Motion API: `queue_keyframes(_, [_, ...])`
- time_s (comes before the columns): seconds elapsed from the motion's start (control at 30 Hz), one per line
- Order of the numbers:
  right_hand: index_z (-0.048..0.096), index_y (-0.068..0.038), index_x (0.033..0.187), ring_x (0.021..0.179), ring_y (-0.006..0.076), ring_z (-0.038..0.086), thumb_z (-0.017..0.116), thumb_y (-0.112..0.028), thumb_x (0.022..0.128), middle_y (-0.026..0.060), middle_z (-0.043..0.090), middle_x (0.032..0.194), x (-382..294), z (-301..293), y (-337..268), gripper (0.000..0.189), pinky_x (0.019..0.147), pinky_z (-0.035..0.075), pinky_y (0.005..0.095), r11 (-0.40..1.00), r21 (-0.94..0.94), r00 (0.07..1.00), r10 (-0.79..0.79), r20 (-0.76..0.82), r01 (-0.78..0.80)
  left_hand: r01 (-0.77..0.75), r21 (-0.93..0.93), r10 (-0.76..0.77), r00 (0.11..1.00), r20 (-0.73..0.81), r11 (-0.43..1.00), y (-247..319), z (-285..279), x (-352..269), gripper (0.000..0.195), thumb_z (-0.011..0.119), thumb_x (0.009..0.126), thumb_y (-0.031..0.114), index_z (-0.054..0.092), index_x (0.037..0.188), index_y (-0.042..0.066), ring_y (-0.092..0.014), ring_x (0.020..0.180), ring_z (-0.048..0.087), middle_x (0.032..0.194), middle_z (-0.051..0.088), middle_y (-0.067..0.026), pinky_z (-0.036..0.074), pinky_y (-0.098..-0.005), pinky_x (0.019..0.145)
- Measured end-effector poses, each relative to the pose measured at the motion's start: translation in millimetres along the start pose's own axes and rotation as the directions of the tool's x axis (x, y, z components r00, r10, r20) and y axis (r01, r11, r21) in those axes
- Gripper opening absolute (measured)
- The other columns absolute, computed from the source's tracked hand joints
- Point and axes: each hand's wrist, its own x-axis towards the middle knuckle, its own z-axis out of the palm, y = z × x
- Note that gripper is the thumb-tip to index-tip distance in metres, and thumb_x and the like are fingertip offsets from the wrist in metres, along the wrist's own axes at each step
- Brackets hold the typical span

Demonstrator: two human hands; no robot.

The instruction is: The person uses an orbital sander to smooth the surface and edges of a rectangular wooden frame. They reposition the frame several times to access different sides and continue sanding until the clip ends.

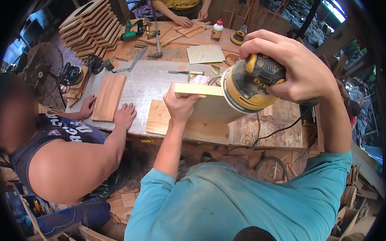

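My right hand (294, 64) grips a yellow and black DeWalt random orbital sander (252, 82) from above, its body tilted on its side. The sander's round pad is against or very close to the right end of a wooden panel (218, 108), raised over the bench. My left hand (181, 105) holds the panel's left end, thumb on the near side and fingers behind. The panel's upper edge is pale and its broad face greyish. Beneath it, a light wooden board (160, 118) lies on the workbench (146, 80), partly hidden by my left arm and the panel.
At left, a co-worker's hands (125, 115) rest by a reddish board (109, 98). Another person's hands (183, 21) touch a wooden frame (192, 31) across the bench. A glue bottle (217, 31), second sander (239, 36), chisel (179, 72) and stacked frames (88, 28) stand around. A cord (277, 129) trails right.
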Motion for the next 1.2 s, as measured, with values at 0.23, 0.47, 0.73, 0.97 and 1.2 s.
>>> queue_keyframes(0.23, [0.066,-0.007,0.125,0.117,0.0405,0.068,0.075,-0.009,0.058,0.0163,0.067,0.128,6.1,1.8,-3.7,0.068,0.102,0.056,0.0478,1.000,0.020,1.000,0.003,0.017,-0.003,0.068,-0.034,-0.067,0.997,0.033,0.997,-10.8,-8.6,-7.0,0.051,0.104,0.078,0.017,0.063,0.103,0.001,-0.007,0.084,0.072,0.091,0.077,-0.0021,0.057,-0.0236,0.073])
queue_keyframes(0.47, [0.065,-0.006,0.129,0.118,0.0408,0.068,0.075,-0.010,0.060,0.0155,0.067,0.126,38.2,11.1,1.7,0.070,0.104,0.055,0.0499,0.999,0.004,0.999,-0.044,-0.008,0.045,0.060,-0.038,-0.060,0.998,0.013,0.997,-8.6,-8.2,-3.1,0.050,0.104,0.077,0.024,0.063,0.095,0.002,-0.007,0.078,0.072,0.084,0.077,-0.0032,0.057,-0.0252,0.068])
queue_keyframes(0.73, [0.065,-0.006,0.128,0.121,0.0400,0.067,0.076,-0.010,0.058,0.0163,0.066,0.128,27.0,6.4,6.7,0.071,0.107,0.053,0.0469,0.997,0.070,0.998,-0.047,0.032,0.045,0.103,-0.076,-0.106,0.994,-0.035,0.992,-6.8,-1.8,3.5,0.046,0.103,0.078,0.024,0.063,0.091,0.003,-0.009,0.079,0.074,0.085,0.080,-0.0062,0.059,-0.0268,0.068])
queue_keyframes(0.97, [0.068,-0.005,0.126,0.127,0.0404,0.066,0.078,-0.014,0.051,0.0194,0.064,0.138,-9.8,-10.2,18.9,0.076,0.114,0.050,0.0452,0.986,0.157,0.996,0.046,0.071,-0.057,0.173,-0.194,-0.174,0.985,0.014,0.965,1.5,-5.8,11.3,0.042,0.101,0.081,0.019,0.065,0.093,0.002,-0.012,0.087,0.079,0.091,0.083,-0.0084,0.063,-0.0286,0.072])
queue_keyframes(1.2, [0.069,-0.007,0.134,0.129,0.0402,0.067,0.072,-0.011,0.058,0.0183,0.068,0.141,11.4,4.7,20.0,0.076,0.114,0.054,0.0477,0.998,0.043,0.998,-0.034,-0.060,0.037,0.161,-0.039,-0.162,0.987,-0.023,0.986,-9.2,-5.1,14.1,0.050,0.104,0.076,0.028,0.068,0.098,0.000,-0.014,0.087,0.080,0.091,0.083,-0.0094,0.063,-0.0303,0.073])
